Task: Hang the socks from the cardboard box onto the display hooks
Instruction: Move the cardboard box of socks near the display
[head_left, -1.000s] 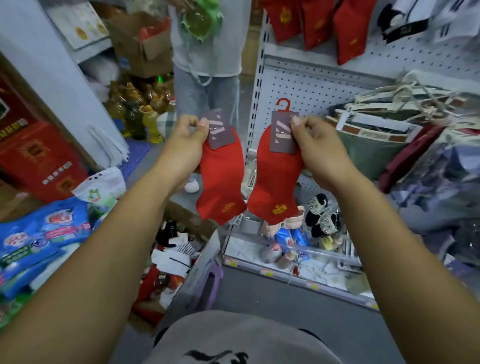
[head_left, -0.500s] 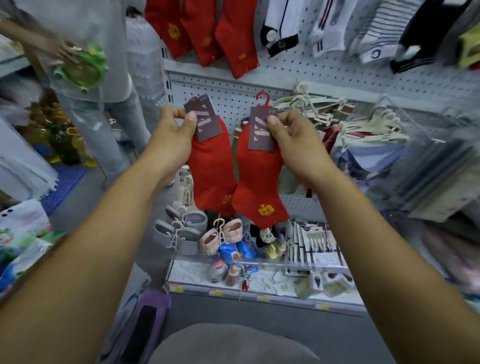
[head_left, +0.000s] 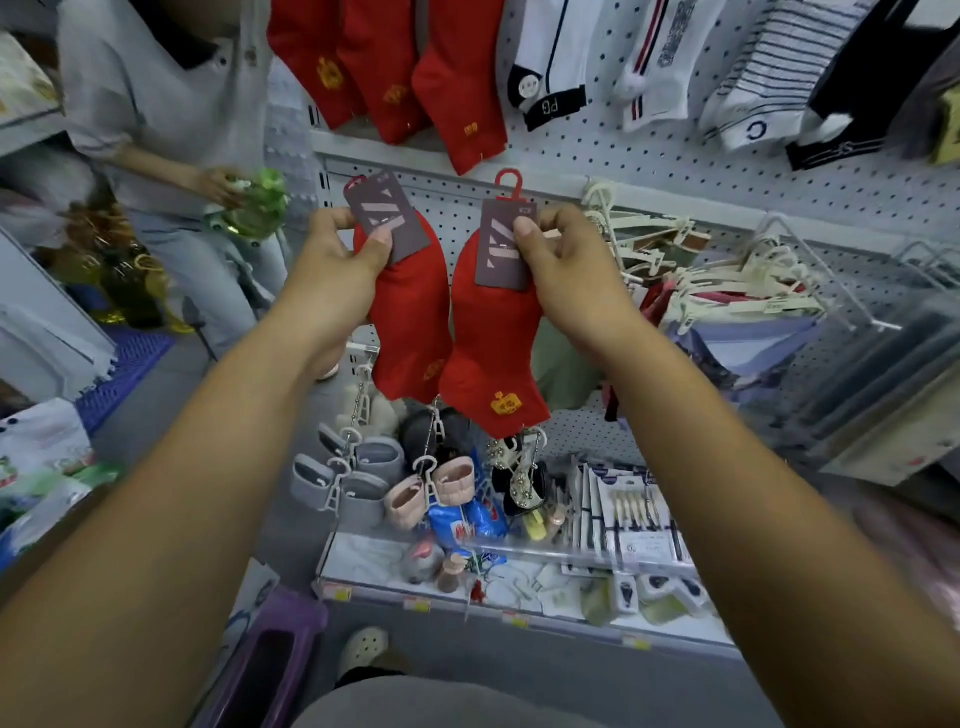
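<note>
The left hand (head_left: 332, 265) pinches the grey card tag of one red fabric sock pack (head_left: 410, 312); the right hand (head_left: 563, 270) pinches its twin (head_left: 493, 358), gold-embroidered, topped by a red plastic hanger hook (head_left: 509, 182). Both dangle before the white pegboard (head_left: 675, 176), below hung red socks (head_left: 395, 67).

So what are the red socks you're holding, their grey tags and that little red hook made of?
The red socks look like soft knitted fabric, matte: they sag and crease. The grey tags seem thin card: flat, sharp-cornered, printed. The red hook looks like smooth moulded plastic, probably.
</note>
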